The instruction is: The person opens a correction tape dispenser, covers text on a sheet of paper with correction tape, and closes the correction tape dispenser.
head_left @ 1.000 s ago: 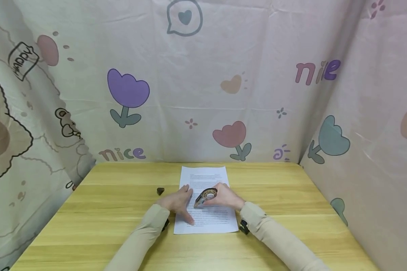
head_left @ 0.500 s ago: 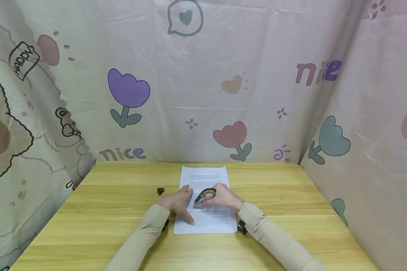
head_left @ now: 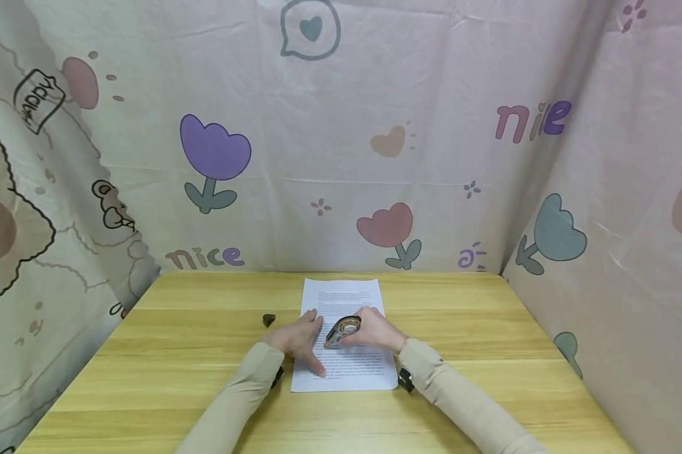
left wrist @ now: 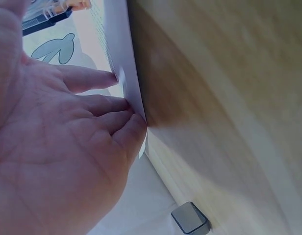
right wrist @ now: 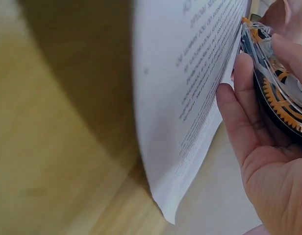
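A printed sheet of paper (head_left: 369, 382) lies on the wooden table in the head view. On its left side rests my left hand (head_left: 298, 340), fingers spread and thumb pointing toward the near edge. The left wrist view shows that hand's fingertips (left wrist: 136, 120) touching the paper near its edge. My right hand (head_left: 377, 331) holds a correction tape (head_left: 343, 331) between thumb and fingers, its tip down at the printed lines. In the right wrist view the correction tape (right wrist: 281, 100) shows orange gears inside a clear and black case. Whether its tip presses the paper is hard to tell.
A small dark cap-like piece (head_left: 269, 320) lies on the table (head_left: 204, 353) left of the paper. Patterned cloth (head_left: 318, 157) hangs behind the table and along both sides. The paper's corner (right wrist: 168, 213) curls up in the right wrist view.
My right hand and the correction tape have shifted slightly left over the paper, mostly in the first half second. My left hand stays where it was.
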A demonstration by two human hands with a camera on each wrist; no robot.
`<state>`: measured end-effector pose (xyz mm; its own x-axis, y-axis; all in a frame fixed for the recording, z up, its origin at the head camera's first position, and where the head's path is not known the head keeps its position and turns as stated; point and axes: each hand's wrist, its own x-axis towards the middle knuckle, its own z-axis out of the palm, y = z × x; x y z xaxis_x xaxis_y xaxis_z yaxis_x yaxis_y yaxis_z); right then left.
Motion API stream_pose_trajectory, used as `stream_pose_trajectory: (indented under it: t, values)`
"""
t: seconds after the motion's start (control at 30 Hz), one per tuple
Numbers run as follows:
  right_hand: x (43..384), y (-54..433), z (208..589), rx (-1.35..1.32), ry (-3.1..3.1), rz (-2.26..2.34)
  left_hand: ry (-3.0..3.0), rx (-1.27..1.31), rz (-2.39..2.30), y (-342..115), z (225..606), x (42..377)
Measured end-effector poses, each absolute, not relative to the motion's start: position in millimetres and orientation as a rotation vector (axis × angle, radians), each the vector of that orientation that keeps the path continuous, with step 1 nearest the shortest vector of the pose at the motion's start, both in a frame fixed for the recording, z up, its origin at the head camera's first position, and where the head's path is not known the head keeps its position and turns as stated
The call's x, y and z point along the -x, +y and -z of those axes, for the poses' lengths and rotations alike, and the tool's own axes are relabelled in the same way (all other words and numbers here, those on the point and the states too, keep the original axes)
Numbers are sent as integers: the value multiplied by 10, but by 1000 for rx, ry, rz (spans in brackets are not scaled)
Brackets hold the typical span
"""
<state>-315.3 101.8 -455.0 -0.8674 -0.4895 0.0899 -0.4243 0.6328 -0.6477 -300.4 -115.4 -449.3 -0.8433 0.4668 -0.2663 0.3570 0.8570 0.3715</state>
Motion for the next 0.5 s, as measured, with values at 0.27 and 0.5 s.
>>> stream_pose_trajectory:
  t: [0.27, 0.5]
  values:
    - [3152, 985, 4514, 773, 2738, 1009, 2679, -603, -459, -1162, 4503, 2996]
    - [3190, 917, 4357, 805, 2707, 894, 2680, -618, -495, -1168, 4515, 3001]
